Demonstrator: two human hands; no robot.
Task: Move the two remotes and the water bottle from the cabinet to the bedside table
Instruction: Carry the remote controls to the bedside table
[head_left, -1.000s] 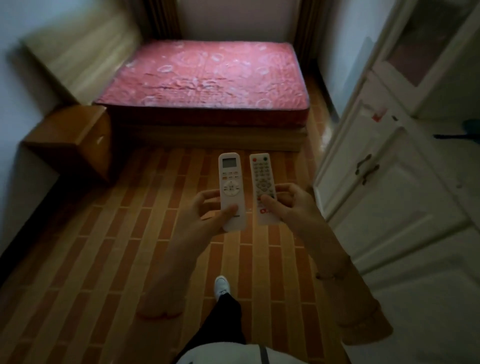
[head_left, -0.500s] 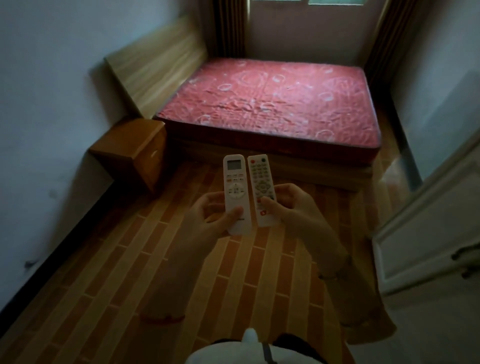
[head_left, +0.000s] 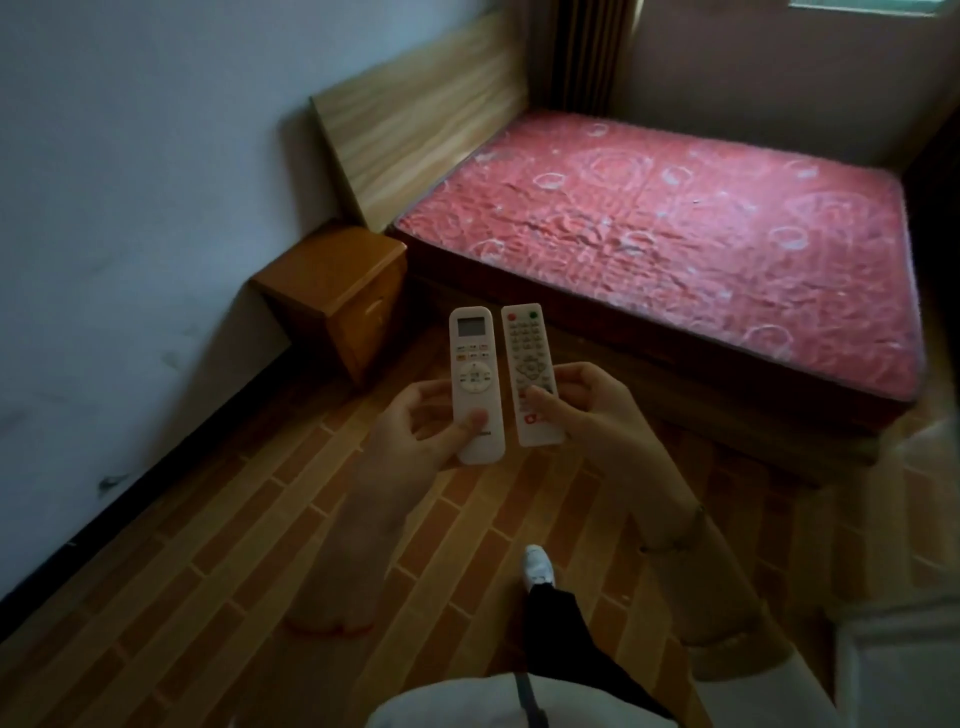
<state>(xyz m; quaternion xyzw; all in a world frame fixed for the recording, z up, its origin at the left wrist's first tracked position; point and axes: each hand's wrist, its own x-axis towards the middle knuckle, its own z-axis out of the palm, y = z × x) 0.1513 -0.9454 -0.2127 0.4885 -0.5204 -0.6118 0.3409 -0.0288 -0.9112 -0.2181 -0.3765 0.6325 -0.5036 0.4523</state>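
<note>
My left hand (head_left: 415, 431) grips a white remote with a small screen (head_left: 475, 379), thumb pressed on its lower face. Beside it my right hand (head_left: 587, 410) holds a white remote with many grey buttons (head_left: 531, 374). Both remotes point away from me, side by side and a little apart, above the floor. The wooden bedside table (head_left: 332, 270) stands ahead and to the left, against the wall next to the bed. No water bottle is in view. A corner of the white cabinet (head_left: 898, 670) shows at the bottom right.
A bed with a red patterned mattress (head_left: 675, 223) and a wooden headboard (head_left: 415, 114) fills the far right. Brick-patterned floor (head_left: 208, 571) stretches between me and the bedside table. The wall (head_left: 130, 208) runs along the left. My foot (head_left: 537, 564) is stepping forward.
The view has swung right-to-left and moved forward: the bedside table and bed are nearer and more central, the cabinet has slid almost out of view. Both hands keep the remotes as before.
</note>
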